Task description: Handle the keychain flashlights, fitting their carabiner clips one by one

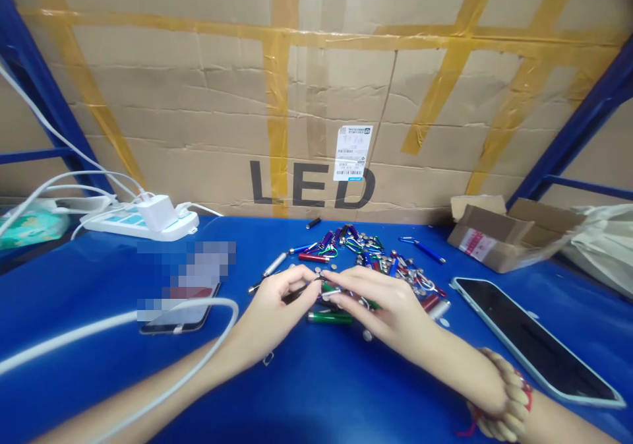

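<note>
My left hand (pixel 284 299) is closed in a pinch, its thumb and forefinger meeting over small parts. A dark tube (pixel 295 295) shows beneath its fingers; whether it is gripped cannot be made out. My right hand (pixel 380 299) meets it from the other side, fingers closed around a spot by a small silver piece (pixel 330 293). What sits between the fingertips is mostly hidden. Just below them lies a green metal tube (pixel 330 317). Behind the hands spreads a pile of coloured tubes, carabiner clips and coin-like silver discs, including a red tube (pixel 313 258) and a silver tube (pixel 275 264).
A phone (pixel 534 338) lies at right, another phone (pixel 182 315) at left under a white cable (pixel 123 317). A power strip (pixel 123 225) stands back left, an open cardboard box (pixel 514 233) back right. A large taped carton (pixel 208 121) walls off the blue table's (pixel 297 398) rear.
</note>
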Motion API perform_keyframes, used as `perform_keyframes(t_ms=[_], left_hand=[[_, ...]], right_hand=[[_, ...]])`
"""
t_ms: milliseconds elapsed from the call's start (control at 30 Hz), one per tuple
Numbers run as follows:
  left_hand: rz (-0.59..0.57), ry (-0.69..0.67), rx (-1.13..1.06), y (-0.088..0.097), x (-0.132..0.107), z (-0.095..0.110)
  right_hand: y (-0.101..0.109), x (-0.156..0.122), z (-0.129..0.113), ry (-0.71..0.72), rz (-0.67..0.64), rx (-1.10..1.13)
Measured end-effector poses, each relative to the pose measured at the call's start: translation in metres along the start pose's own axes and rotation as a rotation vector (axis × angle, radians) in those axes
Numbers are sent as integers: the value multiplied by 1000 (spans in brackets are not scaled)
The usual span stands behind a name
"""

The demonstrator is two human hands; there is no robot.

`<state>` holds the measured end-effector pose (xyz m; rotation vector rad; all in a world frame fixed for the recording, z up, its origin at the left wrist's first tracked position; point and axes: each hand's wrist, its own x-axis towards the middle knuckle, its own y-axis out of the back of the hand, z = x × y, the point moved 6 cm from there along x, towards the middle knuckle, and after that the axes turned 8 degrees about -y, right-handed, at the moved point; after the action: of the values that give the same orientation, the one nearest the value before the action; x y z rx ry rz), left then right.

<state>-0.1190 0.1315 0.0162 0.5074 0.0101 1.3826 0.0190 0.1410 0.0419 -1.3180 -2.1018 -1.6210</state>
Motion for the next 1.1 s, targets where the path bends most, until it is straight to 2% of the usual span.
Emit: perform_keyframes(t_ms=[233,367,500,767,1100], left_hand=[[-21,-57,119,1,3,1],[-70,-119,219,0,4,1],[-81,-151,279,-1,3,0],[-82,-174,295,-1,4,4],[-60,-195,359,-3,1,5]], right_hand=[[-9,-1,5,-30,-115,-73],[-13,-3,5,38,-161,-125],[-16,-5,5,83,-162,-163],[-17,-3,6,8,-159,-89],[-19,-5,5,35,-125,-126]])
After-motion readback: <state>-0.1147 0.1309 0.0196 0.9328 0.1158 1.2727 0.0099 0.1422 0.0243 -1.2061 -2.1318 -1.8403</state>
